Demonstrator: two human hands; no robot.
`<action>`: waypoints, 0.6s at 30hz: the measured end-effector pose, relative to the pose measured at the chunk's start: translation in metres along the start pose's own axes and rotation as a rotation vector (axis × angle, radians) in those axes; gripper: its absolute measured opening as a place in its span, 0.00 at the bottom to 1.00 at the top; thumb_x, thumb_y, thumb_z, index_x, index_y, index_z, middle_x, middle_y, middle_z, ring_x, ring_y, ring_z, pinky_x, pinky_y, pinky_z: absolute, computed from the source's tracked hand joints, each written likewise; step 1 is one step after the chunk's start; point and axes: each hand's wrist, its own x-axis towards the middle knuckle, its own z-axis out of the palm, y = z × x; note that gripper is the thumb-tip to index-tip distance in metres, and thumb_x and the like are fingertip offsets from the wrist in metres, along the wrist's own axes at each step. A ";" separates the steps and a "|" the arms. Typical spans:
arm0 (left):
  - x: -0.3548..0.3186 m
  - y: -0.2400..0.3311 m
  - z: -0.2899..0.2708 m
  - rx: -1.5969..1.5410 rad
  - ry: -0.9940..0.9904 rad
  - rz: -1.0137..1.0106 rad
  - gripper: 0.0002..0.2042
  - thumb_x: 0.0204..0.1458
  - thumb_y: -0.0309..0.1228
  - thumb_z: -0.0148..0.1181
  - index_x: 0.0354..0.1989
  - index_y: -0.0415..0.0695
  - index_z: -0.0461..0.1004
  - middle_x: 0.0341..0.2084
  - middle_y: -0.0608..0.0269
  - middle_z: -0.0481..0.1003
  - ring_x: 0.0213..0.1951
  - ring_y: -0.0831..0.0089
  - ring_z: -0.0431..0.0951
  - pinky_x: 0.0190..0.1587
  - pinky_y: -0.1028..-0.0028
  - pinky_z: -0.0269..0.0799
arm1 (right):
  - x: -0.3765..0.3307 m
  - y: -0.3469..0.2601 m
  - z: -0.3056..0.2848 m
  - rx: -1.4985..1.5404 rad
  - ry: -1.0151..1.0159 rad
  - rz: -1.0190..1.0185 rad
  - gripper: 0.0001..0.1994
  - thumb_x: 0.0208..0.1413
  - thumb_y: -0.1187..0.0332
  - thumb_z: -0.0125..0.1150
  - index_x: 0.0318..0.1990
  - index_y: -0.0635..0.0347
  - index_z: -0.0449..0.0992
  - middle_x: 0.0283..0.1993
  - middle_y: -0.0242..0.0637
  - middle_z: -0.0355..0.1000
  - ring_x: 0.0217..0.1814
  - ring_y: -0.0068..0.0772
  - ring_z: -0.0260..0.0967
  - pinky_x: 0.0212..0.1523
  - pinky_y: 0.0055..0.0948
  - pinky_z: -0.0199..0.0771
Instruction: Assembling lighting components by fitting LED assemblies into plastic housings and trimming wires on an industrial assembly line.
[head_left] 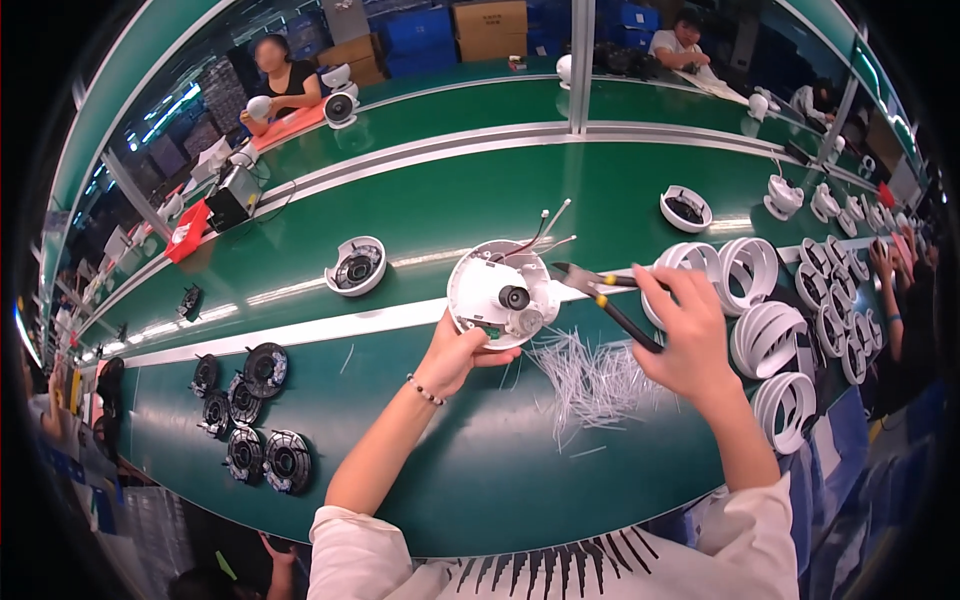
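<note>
My left hand (455,353) grips a round white camera housing (472,290) from below, over the near edge of the belt. Inside the housing sits a black lens (514,298), and thin wires with white plugs rise from its top. In my right hand (690,335) is a pair of diagonal cutters (612,292) with black and yellow handles. Its jaws are close to the housing's right edge; I cannot tell if they touch it. Beneath the cutters, a pile of thin white cable ties (592,375) lies on the green bench (450,450).
Black round parts (266,370) lie at left. White rings (770,338) are stacked at right. On the green belt (440,200) are a white shell with a black part (357,266), another such shell (686,208) and white camera units (783,197). People sit across the line.
</note>
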 end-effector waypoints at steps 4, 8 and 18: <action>-0.014 -0.002 0.008 0.065 -0.055 0.019 0.30 0.38 0.15 0.37 0.55 0.41 0.42 0.42 0.46 0.64 0.34 0.58 0.75 0.33 0.70 0.77 | 0.011 -0.007 0.019 -0.108 0.035 -0.089 0.30 0.21 0.73 0.61 0.42 0.66 0.67 0.37 0.40 0.62 0.38 0.38 0.59 0.35 0.33 0.58; -0.025 -0.002 0.010 0.104 -0.034 0.034 0.31 0.37 0.16 0.38 0.55 0.43 0.40 0.43 0.47 0.63 0.35 0.59 0.75 0.32 0.70 0.77 | 0.014 -0.019 0.024 -0.085 -0.011 -0.075 0.29 0.21 0.73 0.62 0.42 0.67 0.67 0.37 0.41 0.63 0.38 0.38 0.59 0.36 0.33 0.58; -0.025 -0.004 0.021 0.148 0.005 0.090 0.30 0.37 0.15 0.37 0.54 0.42 0.43 0.43 0.48 0.64 0.34 0.57 0.74 0.32 0.69 0.77 | 0.003 -0.016 0.028 -0.043 -0.075 -0.023 0.28 0.22 0.73 0.63 0.42 0.64 0.68 0.36 0.39 0.65 0.32 0.36 0.63 0.29 0.31 0.64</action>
